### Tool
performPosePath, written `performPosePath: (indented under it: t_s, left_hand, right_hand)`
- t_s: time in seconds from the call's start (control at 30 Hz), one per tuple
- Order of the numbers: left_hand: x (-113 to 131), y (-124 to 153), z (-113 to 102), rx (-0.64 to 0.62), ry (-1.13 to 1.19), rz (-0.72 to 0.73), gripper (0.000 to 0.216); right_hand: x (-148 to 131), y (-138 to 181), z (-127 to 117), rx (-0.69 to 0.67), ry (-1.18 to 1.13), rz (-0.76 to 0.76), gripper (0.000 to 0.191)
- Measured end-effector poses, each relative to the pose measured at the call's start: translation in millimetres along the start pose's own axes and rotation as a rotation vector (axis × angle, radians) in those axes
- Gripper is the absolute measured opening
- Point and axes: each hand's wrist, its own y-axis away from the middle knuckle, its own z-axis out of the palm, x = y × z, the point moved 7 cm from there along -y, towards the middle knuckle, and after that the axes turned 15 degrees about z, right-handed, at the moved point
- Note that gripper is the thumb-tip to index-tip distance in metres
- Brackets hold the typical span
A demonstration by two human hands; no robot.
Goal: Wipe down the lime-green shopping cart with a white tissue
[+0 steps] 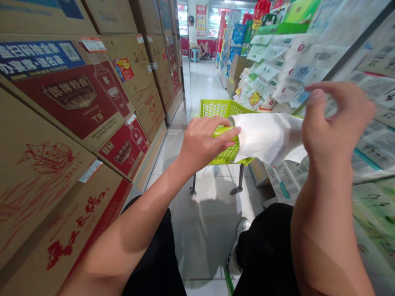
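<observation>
My left hand (205,142) is closed around the green handle bar (224,131) of a lime-green shopping cart (220,110) in front of me. A white sheet of paper or cloth (267,135) drapes over the cart's rim. My right hand (335,119) is raised at the sheet's right end with its fingers curled; whether it grips the sheet is hidden. My legs in black trousers and one white shoe (239,246) show below.
Stacked brown and red cardboard cartons (77,107) wall the left side of the aisle. Newspaper-covered panels and racks of leaflets (277,70) line the right. The tiled aisle (200,82) runs ahead to a shop area, where a person stands by a blue stool.
</observation>
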Motion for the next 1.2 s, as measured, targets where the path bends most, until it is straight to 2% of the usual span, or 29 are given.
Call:
performPosePath:
  t_s: [0.07,0.13,0.17,0.23,0.33,0.4,0.47,0.53,0.63,0.7,0.77,0.87,1.0,1.1,1.2]
  left_hand:
    - [7.0,-6.1,-2.5,0.026,0.085,0.016,0.042]
    - [11.8,-10.9,-8.5,0.094,0.223,0.044,0.055]
    - [10.7,-10.8,-11.3,0.145,0.292,0.040,0.061]
    - [-1.2,-2.3,-10.9,0.253,0.382,-0.035,0.070]
    - [-32.2,28.2,15.4,0.295,0.405,-0.243,0.083]
    - [-49.1,49.5,42.5,0.241,0.468,-0.329,0.078]
    - [-62.8,66.0,58.0,0.248,0.513,-0.392,0.076]
    - [-71.0,72.9,60.3,0.240,0.512,-0.411,0.079]
    - [-73.7,68.4,52.7,0.142,0.484,-0.379,0.083]
    - [-71.2,62.0,46.7,0.115,0.464,-0.340,0.084]
    - [-66.3,56.3,43.9,0.146,0.442,-0.324,0.085]
    - [-52.6,48.6,47.8,0.188,0.389,-0.366,0.089]
    - [-26.3,36.0,58.6,0.129,0.308,-0.497,0.088]
    - [-6.9,25.4,64.5,0.091,0.293,-0.539,0.084]
    - [8.1,16.1,65.5,0.107,0.308,-0.489,0.074]
  right_hand:
    - [-29.0,8.0,17.4,-0.274,-0.003,-0.011,0.040]
    - [-46.3,20.6,35.3,-0.497,0.084,0.000,0.048]
    - [-52.3,27.3,41.7,-0.566,0.125,-0.010,0.052]
    - [-64.7,39.5,47.9,-0.621,0.159,-0.076,0.056]
    - [-88.8,60.2,50.1,-0.653,0.142,-0.210,0.057]
    - [-106.1,74.0,51.5,-0.661,0.128,-0.263,0.053]
    - [-120.5,84.3,54.4,-0.647,0.111,-0.281,0.050]
    - [-128.4,89.3,58.5,-0.613,0.088,-0.274,0.049]
    - [-124.7,86.8,64.0,-0.535,0.078,-0.215,0.048]
    - [-114.1,80.6,65.1,-0.469,0.107,-0.142,0.047]
    - [-100.7,74.1,65.5,-0.437,0.164,-0.070,0.046]
    - [-81.3,63.9,64.3,-0.452,0.241,0.011,0.044]
    - [-60.0,48.6,57.0,-0.464,0.285,0.112,0.046]
    - [-51.4,42.1,50.8,-0.463,0.290,0.168,0.048]
    - [-47.4,38.8,44.5,-0.466,0.306,0.196,0.050]
